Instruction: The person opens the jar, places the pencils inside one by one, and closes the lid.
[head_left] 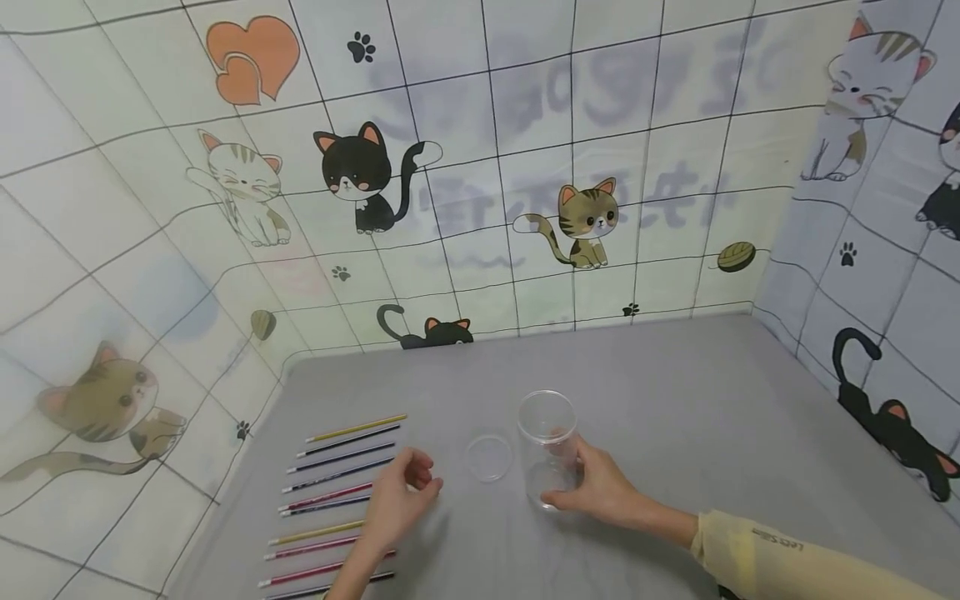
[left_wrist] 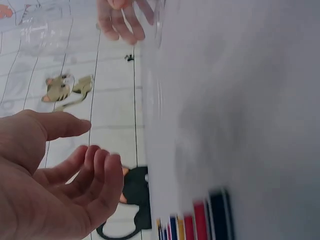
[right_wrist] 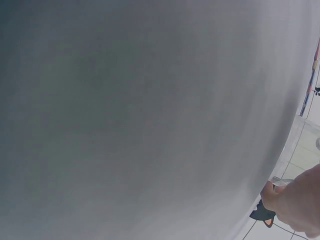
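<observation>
A tall clear plastic cup (head_left: 546,423) stands upright on the grey table, its round mouth facing up. My right hand (head_left: 603,490) grips it low on its right side, thumb in front and fingers behind. In the right wrist view, only part of that hand (right_wrist: 300,202) shows at the lower right edge. Left of the cup lies a clear round lid (head_left: 489,458), flat on the table. My left hand (head_left: 397,497) hovers by the pencils (head_left: 341,475), fingers loosely bent and holding nothing. The left wrist view shows a gap between its thumb and fingers (left_wrist: 107,175).
Several pencils in yellow, dark blue and red lie side by side along the table's left; my left arm covers some ends. A pale cloth wall (head_left: 480,192) printed with cats and grid lines rises behind and beside the grey table (head_left: 675,392).
</observation>
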